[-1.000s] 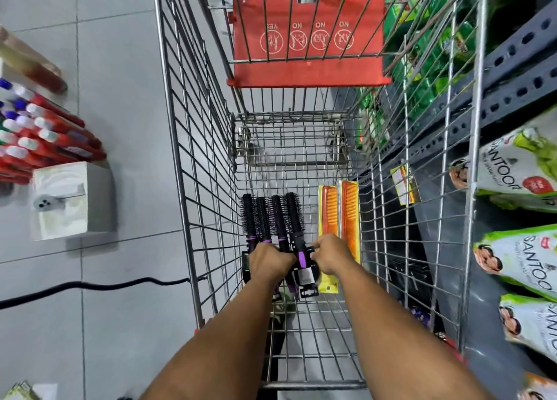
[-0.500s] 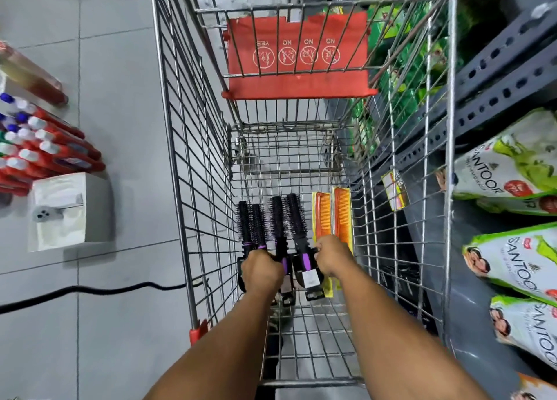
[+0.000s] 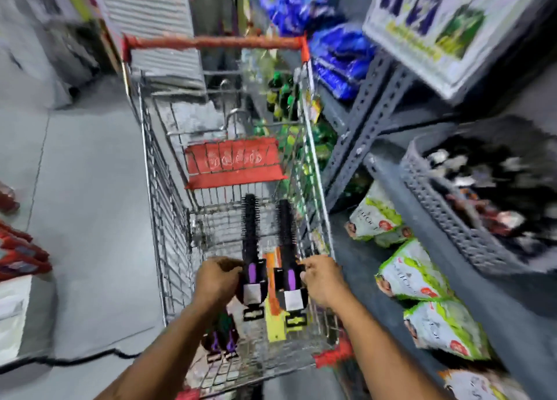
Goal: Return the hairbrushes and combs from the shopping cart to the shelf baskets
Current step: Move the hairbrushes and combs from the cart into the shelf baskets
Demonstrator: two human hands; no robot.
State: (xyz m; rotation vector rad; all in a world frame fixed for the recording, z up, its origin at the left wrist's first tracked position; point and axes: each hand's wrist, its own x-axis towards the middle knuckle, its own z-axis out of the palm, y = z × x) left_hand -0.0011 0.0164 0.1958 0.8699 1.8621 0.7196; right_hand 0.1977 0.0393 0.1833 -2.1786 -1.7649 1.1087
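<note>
The picture is blurred by head motion. My left hand (image 3: 217, 279) grips a black round hairbrush (image 3: 250, 233) with a purple handle, held up over the wire shopping cart (image 3: 168, 218). My right hand (image 3: 324, 279) grips a second black round hairbrush (image 3: 287, 233) the same way. Both brushes point away from me, bristles up. Between them, lower in the cart, lies an orange comb (image 3: 272, 279) on a yellow card. Two more purple-handled brushes (image 3: 221, 341) lie on the cart floor under my left forearm. A grey shelf basket (image 3: 452, 215) holding dark items stands on the shelf to the right.
A grey metal shelf rack (image 3: 367, 119) runs along the right, with green-and-white packets (image 3: 413, 276) on its lower level and blue packs (image 3: 337, 58) higher up. The cart's red child seat flap (image 3: 235, 164) is ahead. A black cable (image 3: 75, 360) crosses the floor at left, near red tubes (image 3: 18, 258).
Both hands have lifted one hairbrush each out of the cart bottom. My head has tilted up, bringing the cart handle and the grey shelf basket into view.
</note>
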